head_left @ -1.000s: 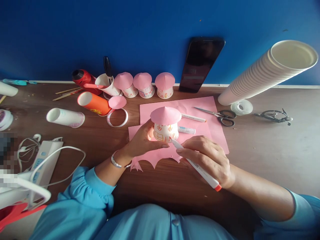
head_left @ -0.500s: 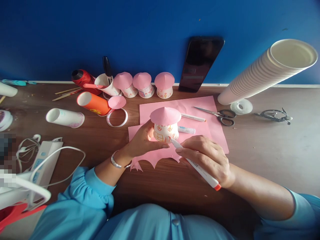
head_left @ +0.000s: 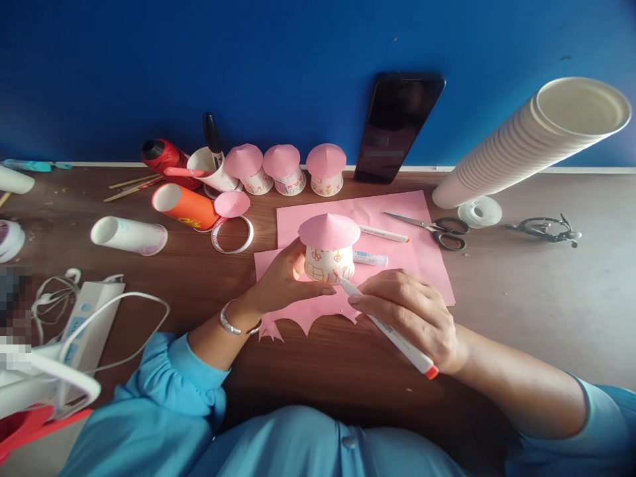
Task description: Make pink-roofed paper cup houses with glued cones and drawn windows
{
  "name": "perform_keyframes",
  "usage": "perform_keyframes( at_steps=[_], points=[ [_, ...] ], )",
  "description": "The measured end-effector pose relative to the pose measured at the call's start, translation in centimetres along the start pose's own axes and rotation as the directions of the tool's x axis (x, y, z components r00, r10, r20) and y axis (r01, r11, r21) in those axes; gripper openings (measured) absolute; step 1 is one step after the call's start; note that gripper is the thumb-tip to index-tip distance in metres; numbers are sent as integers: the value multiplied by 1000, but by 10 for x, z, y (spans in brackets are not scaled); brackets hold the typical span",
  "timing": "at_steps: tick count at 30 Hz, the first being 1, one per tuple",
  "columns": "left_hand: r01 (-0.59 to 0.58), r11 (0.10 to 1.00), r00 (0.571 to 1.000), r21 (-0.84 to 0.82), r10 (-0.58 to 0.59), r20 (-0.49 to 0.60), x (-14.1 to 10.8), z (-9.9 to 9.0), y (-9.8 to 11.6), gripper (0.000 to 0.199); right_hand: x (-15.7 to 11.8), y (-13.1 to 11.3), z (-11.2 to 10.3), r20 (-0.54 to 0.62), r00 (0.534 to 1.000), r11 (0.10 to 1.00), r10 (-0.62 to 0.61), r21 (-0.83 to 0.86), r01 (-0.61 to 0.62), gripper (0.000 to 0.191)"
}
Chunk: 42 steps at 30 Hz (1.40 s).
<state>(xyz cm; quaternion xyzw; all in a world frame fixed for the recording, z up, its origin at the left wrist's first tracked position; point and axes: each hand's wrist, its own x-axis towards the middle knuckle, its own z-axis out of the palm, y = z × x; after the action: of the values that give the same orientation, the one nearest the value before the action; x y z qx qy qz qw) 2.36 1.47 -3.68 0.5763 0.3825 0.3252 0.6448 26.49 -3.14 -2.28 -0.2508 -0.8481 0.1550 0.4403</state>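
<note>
My left hand [head_left: 288,281] is closed around a small paper-cup house [head_left: 322,264], upright above the pink paper, with its thumb along the lower rim. The house has a pink cone roof [head_left: 328,230], and red flowers and an orange window are drawn on its white wall. In my right hand [head_left: 415,315] is a white marker [head_left: 402,346] with an orange-red end. The marker's tip meets the lower right of the cup wall, beside small red strokes. Under both hands lies pink paper [head_left: 417,271] with scalloped cut edges, partly covered by two more markers.
Scissors [head_left: 450,228], a tape roll [head_left: 481,212] and a tall stack of cups [head_left: 527,142] stand right. Three finished-looking cup houses [head_left: 325,169] line the back beside a leaning phone [head_left: 400,126]. An orange cup [head_left: 183,205] and a power strip [head_left: 92,318] are left.
Hardly anything differs. Both hands keep their hold, and the marker tip stays at the lower right of the cup wall with only a very slight shift.
</note>
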Motion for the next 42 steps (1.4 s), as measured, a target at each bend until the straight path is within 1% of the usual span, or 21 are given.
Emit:
perform_keyframes(
  at_steps=[5,12,17,23,28,31,36,40,42],
  points=[
    [-12,1000,1000,8,12,-9,0,-1,1,56,-1,1,1,-9,1000,1000,6,9,-6,35],
    [-31,999,999,-24,32,19,0,1,0,52,2,-1,0,-24,1000,1000,13,15,-12,41],
    [-9,999,1000,-51,10,12,-2,0,-5,58,2,0,0,-22,999,1000,27,13,-27,41],
    [-22,999,1000,-31,22,10,-2,-1,-4,67,-1,1,0,-25,1000,1000,13,11,-13,35],
    [-27,998,999,-54,28,26,-1,-1,-3,58,-1,1,1,-21,1000,1000,15,17,-15,36],
    [-24,999,1000,-42,24,7,-1,-1,-3,56,-1,1,1,-22,1000,1000,-1,22,1,35],
    [8,1000,1000,-9,-8,-4,-1,-2,-3,65,-1,1,1,-18,1000,999,-3,33,4,34],
    [2,1000,1000,26,-2,-2,-1,-1,-1,59,0,1,1,-12,1000,999,-5,37,6,33],
    [5,999,1000,43,-5,-6,-1,-1,0,60,0,0,1,-13,1000,999,-10,38,11,33]
  ],
)
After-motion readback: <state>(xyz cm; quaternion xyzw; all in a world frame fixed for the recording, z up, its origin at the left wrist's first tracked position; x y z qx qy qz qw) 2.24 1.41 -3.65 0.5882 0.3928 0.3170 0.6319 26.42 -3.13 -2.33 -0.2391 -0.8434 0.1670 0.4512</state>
